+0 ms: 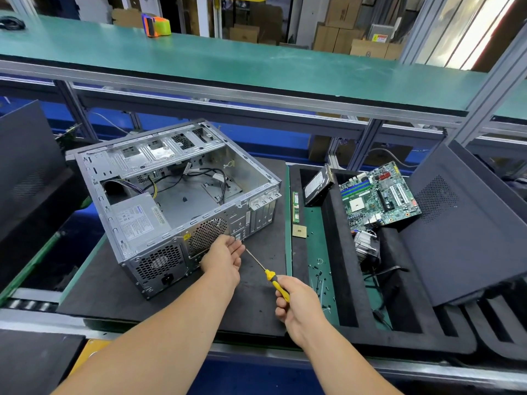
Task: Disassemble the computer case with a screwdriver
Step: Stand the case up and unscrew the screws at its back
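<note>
Screwdriver (pixel 272 276) sat gripped in our right hand (pixel 299 305), tip pointing up-left at the computer case (pixel 171 195) back, where our nearer left hand (pixel 225 259) touched it, fingers loose.

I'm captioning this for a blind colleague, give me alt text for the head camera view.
A person's right hand grips a yellow-handled screwdriver while the open left hand rests against the rear panel of an opened computer case lying on a black mat. A removed motherboard and hard drive lie to the right.
</note>
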